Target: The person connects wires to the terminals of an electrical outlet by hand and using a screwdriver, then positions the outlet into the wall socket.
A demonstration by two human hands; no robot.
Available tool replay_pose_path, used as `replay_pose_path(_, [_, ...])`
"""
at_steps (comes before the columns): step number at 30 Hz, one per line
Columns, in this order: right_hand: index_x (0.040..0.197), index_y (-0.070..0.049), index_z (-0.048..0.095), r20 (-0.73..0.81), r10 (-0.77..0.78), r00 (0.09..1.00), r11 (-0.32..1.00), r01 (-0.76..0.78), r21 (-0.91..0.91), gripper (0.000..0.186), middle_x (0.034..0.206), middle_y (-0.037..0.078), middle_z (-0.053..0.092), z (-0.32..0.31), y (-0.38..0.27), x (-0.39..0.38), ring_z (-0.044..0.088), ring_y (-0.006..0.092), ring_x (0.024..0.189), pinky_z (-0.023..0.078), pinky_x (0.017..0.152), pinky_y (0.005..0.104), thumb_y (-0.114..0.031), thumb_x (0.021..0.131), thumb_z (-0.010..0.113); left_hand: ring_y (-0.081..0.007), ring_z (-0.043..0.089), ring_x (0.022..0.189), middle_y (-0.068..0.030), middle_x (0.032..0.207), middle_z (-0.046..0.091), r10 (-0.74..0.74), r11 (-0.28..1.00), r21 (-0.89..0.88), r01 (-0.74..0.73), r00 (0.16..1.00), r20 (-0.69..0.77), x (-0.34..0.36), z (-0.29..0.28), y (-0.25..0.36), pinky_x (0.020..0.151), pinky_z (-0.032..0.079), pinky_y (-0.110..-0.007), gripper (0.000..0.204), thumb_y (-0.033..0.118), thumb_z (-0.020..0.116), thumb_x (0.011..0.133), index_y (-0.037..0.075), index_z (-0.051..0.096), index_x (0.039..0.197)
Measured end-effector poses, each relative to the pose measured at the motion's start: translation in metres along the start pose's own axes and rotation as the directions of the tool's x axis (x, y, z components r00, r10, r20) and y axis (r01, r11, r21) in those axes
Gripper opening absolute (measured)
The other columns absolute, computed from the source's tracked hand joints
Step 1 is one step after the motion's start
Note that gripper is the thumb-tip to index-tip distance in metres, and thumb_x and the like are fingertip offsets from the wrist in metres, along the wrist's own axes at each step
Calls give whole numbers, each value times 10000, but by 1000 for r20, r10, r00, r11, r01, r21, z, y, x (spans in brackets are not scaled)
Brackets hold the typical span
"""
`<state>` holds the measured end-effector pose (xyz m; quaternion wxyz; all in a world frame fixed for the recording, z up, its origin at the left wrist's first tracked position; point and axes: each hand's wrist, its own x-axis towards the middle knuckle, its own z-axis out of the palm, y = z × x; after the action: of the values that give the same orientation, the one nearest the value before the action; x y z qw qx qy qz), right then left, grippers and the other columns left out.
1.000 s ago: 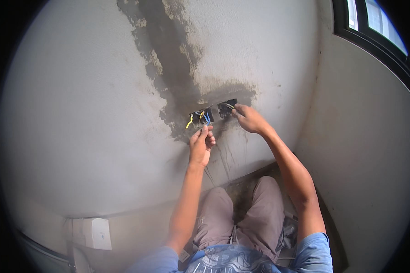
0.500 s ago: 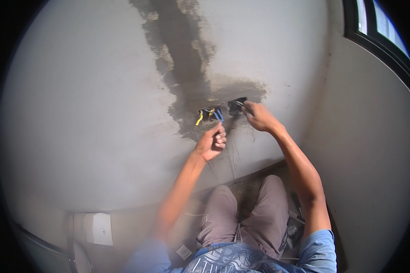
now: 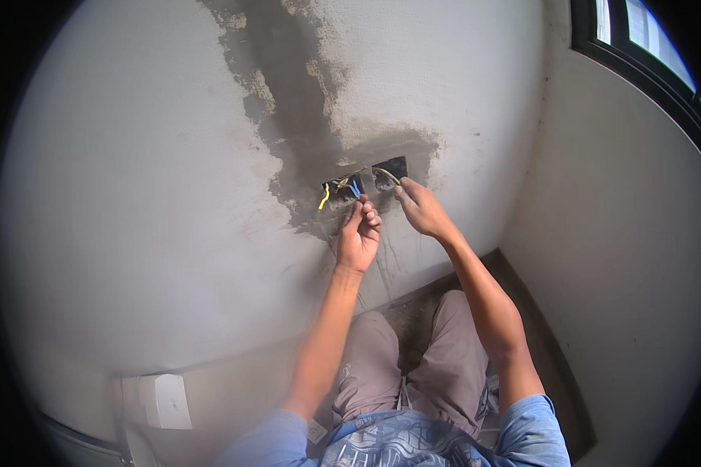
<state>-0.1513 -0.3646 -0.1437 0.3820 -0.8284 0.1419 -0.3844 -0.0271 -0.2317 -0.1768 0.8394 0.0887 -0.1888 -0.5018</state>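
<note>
Two recessed electrical boxes sit side by side in the wall, a left box (image 3: pixel 341 197) and a darker right box (image 3: pixel 397 166). My left hand (image 3: pixel 361 238) is below the left box, thumb and fingers pinched on the ends of the blue wires (image 3: pixel 355 187) that come out of it. A yellow wire (image 3: pixel 323 198) sticks out of that box, bent downward. From the right box a yellow-green wire (image 3: pixel 386 173) curves out, and its end runs into the closed fingertips of my right hand (image 3: pixel 423 210). My fingers hide both wire ends.
A dark grey mortar strip (image 3: pixel 296 101) runs up the pale wall (image 3: pixel 148 194) above the boxes. A side wall (image 3: pixel 600 257) meets it at the right, with a dark-framed window (image 3: pixel 639 74) above. A white box-shaped object (image 3: pixel 171 401) stands at lower left.
My right hand has drawn back from the right box and down, and the yellow-green wire now shows curving out to it. My left hand stays at the blue wires. The view has shifted slightly.
</note>
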Motion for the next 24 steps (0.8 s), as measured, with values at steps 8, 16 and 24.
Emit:
replay_pose_path(8, [955, 28, 573, 27, -10, 1000, 999, 9, 40, 289, 822, 253, 607, -9, 11, 16, 592, 381, 764, 457, 725, 450, -251, 1014, 525, -109, 551, 729, -8, 841, 578, 177, 910, 370, -185, 983, 56, -7, -2, -10, 661, 470, -244, 216, 201, 549, 1049, 44, 585, 1193])
replay_pose_path(16, [1022, 43, 614, 53, 55, 997, 978, -64, 201, 290, 779, 170, 608, -18, 6, 4, 566, 248, 730, 459, 719, 394, -238, 1010, 540, -113, 667, 709, -105, 858, 719, 568, 131, 977, -171, 820, 67, -41, 45, 16, 622, 514, -219, 293, 233, 536, 1055, -11, 606, 1200])
replay_pose_path(24, [1054, -23, 619, -329, -307, 893, 926, 201, -319, 207, 914, 175, 621, -19, -44, -21, 593, 385, 899, 477, 742, 471, -64, 851, 627, -91, 618, 565, -37, 706, 642, 551, 84, 986, -140, 832, 71, -9, 39, 26, 495, 452, -206, 299, 316, 611, 1021, 18, 630, 1013])
